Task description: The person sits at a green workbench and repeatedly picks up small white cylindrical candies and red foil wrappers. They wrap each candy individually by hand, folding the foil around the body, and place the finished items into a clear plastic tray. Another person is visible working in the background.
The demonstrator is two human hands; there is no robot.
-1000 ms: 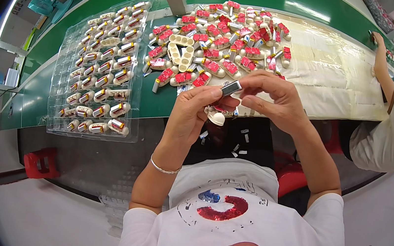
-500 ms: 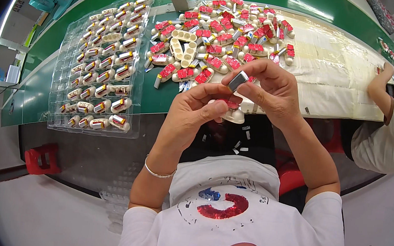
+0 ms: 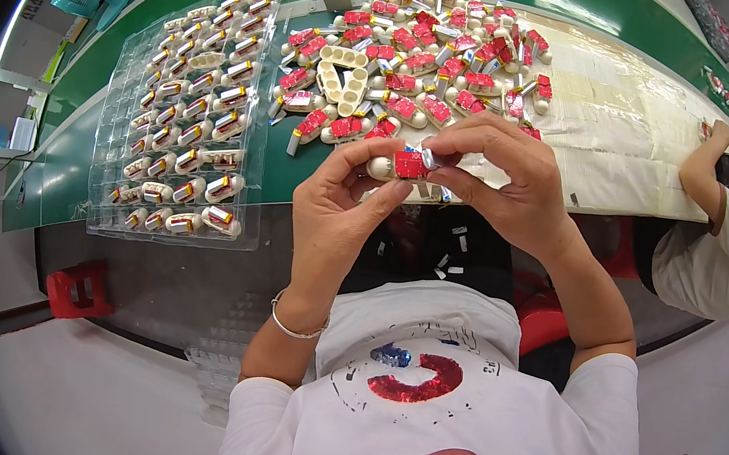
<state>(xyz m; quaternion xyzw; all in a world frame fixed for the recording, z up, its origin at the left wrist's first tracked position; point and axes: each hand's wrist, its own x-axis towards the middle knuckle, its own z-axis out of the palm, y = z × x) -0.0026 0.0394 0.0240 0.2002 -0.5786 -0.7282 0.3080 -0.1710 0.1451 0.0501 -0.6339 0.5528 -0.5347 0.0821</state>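
1. We hold one small piece (image 3: 402, 165): a cream, rounded body with a red wrap about its middle and a bit of silver foil at its upper right end.
2. We count one piece in our hands, one clear plastic tray (image 3: 102, 193), one loose pile of the same pieces (image 3: 423, 60) and two hands of ours; the pieces in the pile and in the tray are too many and too small for us to count surely.
3. The piece lies level between our hands, above the near edge of the green table (image 3: 67, 179). Our left hand (image 3: 344, 206) sits at its 7 o'clock, thumb and fingers curled shut on its left end. Our right hand (image 3: 505, 177) sits at its 3 o'clock, fingertips pinched on the foil end.
4. The pile lies at 12 o'clock from the piece, the tray at 9 o'clock.
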